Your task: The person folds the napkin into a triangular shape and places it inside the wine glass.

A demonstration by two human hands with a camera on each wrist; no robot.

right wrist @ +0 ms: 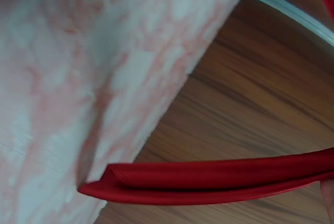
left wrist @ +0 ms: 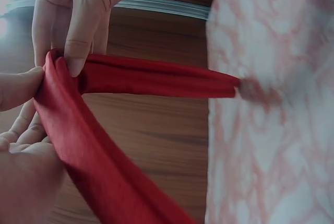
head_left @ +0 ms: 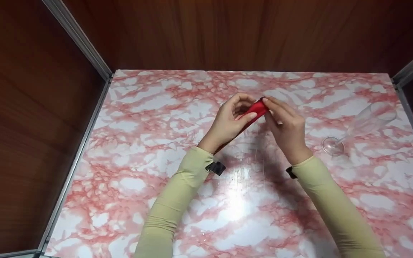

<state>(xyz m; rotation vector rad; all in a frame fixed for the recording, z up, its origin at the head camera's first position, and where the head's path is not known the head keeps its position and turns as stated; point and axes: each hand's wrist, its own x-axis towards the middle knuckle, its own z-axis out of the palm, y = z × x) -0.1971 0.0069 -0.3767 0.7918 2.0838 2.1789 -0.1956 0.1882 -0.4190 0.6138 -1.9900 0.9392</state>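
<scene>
A long strip of red cloth (head_left: 258, 108), folded lengthwise, is raised above the table between the two hands. My left hand (head_left: 229, 120) pinches it, thumb on the near face and fingers behind. At its top bend, the fingertips of my right hand (head_left: 287, 125) pinch the cloth. In the left wrist view the red strip (left wrist: 104, 151) bends over at the fingers, and its two lengths hang apart. One loose end of the strip (right wrist: 209, 182) shows in the right wrist view, where only a bit of a finger appears at the edge.
A clear stemmed glass (head_left: 364, 123) stands on the table to the right of my right hand, its round foot visible. The red-and-white marbled table (head_left: 138, 172) is bordered by dark wood panels (head_left: 228, 36) at the back and sides, with metal rails at the corners.
</scene>
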